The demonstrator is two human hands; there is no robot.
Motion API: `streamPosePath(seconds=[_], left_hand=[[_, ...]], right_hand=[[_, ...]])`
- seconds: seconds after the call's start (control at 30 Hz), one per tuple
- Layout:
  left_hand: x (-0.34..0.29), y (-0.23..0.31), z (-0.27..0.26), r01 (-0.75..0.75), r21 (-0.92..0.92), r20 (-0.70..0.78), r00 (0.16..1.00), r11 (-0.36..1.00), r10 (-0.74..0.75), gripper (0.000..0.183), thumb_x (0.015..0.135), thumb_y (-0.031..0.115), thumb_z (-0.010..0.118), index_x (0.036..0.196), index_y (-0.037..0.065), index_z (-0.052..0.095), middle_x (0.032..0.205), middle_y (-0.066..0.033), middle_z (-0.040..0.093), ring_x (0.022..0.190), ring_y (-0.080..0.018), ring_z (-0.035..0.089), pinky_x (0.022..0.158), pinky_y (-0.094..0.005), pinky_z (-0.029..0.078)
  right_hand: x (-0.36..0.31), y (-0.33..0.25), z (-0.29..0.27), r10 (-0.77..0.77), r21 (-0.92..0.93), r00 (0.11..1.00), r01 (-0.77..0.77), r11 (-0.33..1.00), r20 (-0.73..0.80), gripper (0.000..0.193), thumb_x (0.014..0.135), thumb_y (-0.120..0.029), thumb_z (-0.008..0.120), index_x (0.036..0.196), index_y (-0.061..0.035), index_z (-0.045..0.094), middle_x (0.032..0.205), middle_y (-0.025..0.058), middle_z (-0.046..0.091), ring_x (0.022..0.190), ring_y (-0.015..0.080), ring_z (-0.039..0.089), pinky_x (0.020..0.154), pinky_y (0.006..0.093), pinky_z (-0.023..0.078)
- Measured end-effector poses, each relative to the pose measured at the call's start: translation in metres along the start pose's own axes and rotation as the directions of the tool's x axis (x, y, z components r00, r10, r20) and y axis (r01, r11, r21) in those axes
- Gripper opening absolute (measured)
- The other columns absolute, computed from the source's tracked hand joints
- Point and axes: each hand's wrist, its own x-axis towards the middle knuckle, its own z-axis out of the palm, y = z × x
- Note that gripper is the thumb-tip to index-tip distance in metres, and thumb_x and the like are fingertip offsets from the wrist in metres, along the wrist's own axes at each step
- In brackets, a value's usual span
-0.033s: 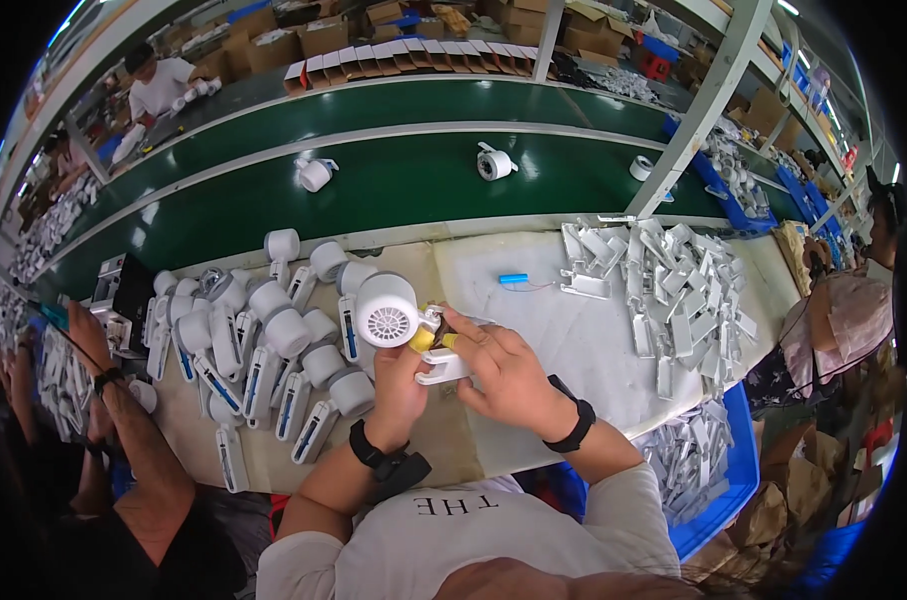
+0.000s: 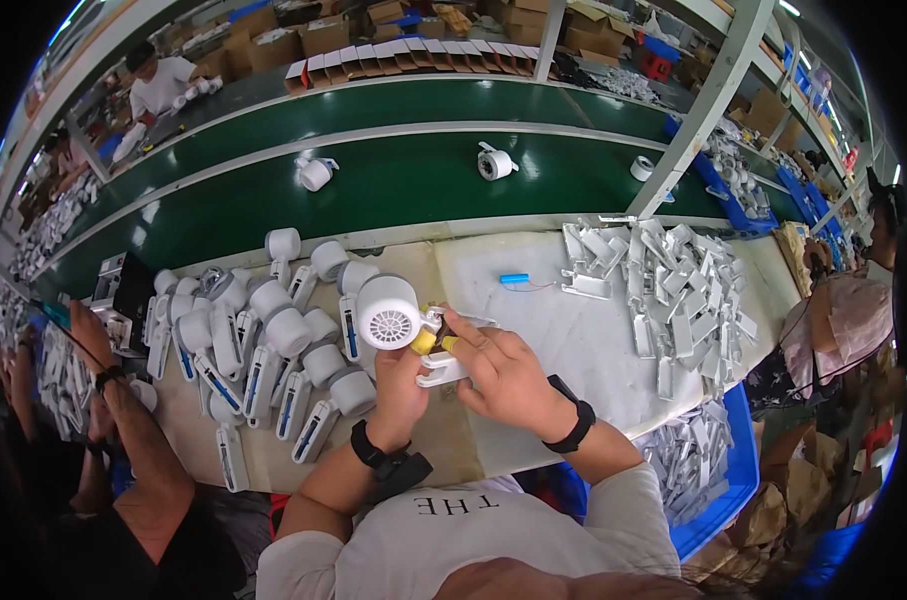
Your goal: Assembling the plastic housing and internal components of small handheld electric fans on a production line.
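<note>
My left hand (image 2: pixel 398 384) is closed around the neck of a white handheld device (image 2: pixel 388 312) with a round, grilled head. That head points up and left above the hand. At the device's handle (image 2: pixel 442 370), the fingers of my right hand (image 2: pixel 506 375) are bent and pressing into its opened part. Yellow coverings show at the thumb tips; the small parts between the fingers are mostly hidden. On the bench beyond my right hand lies a blue cylindrical battery (image 2: pixel 515 278) with thin wires.
Many similar white devices (image 2: pixel 284 330) are heaped at the left. White plastic shells (image 2: pixel 689 300) pile up at the right, above a blue bin (image 2: pixel 742 455) of more shells. A green conveyor (image 2: pixel 404 180) carries a few devices. A co-worker's arm (image 2: pixel 139 440) is at the left; a metal post (image 2: pixel 709 110) rises at the right.
</note>
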Motion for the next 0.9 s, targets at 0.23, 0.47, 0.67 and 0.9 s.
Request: streamPosePath(seconds=[0.23, 0.47, 0.67, 0.9], left_hand=[[-0.001, -0.005, -0.004, -0.038, 0.029, -0.017, 0.999, 0.999, 0.038, 0.036, 0.08, -0.002, 0.053, 0.116, -0.003, 0.05, 0.117, -0.0117, 0.056, 0.102, -0.0187, 0.057, 0.087, -0.029, 0.045], [0.0, -0.003, -0.008, -0.173, 0.296, 0.129, 0.982, 0.939, 0.141, 0.03, 0.084, 0.0, 0.053, 0.114, 0.001, 0.052, 0.115, -0.0127, 0.056, 0.101, -0.0207, 0.056, 0.086, -0.036, 0.048], [0.005, 0.003, 0.0, 0.0, -0.042, 0.047, 0.999, 0.999, 0.002, 0.029, 0.086, 0.005, 0.053, 0.115, 0.001, 0.05, 0.115, -0.0142, 0.055, 0.101, -0.023, 0.057, 0.084, -0.039, 0.05], [0.002, -0.004, -0.001, -0.033, -0.053, -0.038, 0.999, 0.998, 0.031, 0.03, 0.083, 0.005, 0.058, 0.112, 0.004, 0.052, 0.113, -0.0103, 0.057, 0.098, -0.0182, 0.058, 0.082, -0.0303, 0.048]], right_hand=[[-0.001, 0.004, 0.001, 0.053, 0.149, 0.997, -0.061, 0.987, 0.06, 0.058, 0.058, -0.004, 0.064, 0.113, -0.0019, 0.044, 0.121, 0.0153, 0.052, 0.089, 0.0293, 0.055, 0.079, 0.0354, 0.046], [0.003, 0.014, -0.01, 0.38, 0.604, 0.87, -0.491, 0.628, 0.313, 0.057, 0.066, -0.001, 0.061, 0.12, -0.003, 0.043, 0.113, 0.016, 0.054, 0.104, 0.0322, 0.052, 0.086, 0.0371, 0.043], [0.006, 0.017, -0.024, 0.212, 0.03, 0.972, -0.21, 0.977, -0.099, 0.055, 0.064, -0.001, 0.06, 0.118, -0.0021, 0.047, 0.114, 0.0152, 0.055, 0.104, 0.0319, 0.053, 0.087, 0.0379, 0.044], [0.012, 0.009, -0.012, 0.109, -0.16, 0.994, -0.103, 0.982, 0.03, 0.053, 0.062, -0.001, 0.059, 0.114, 0.0027, 0.048, 0.119, 0.019, 0.051, 0.105, 0.0328, 0.053, 0.086, 0.0395, 0.045]])
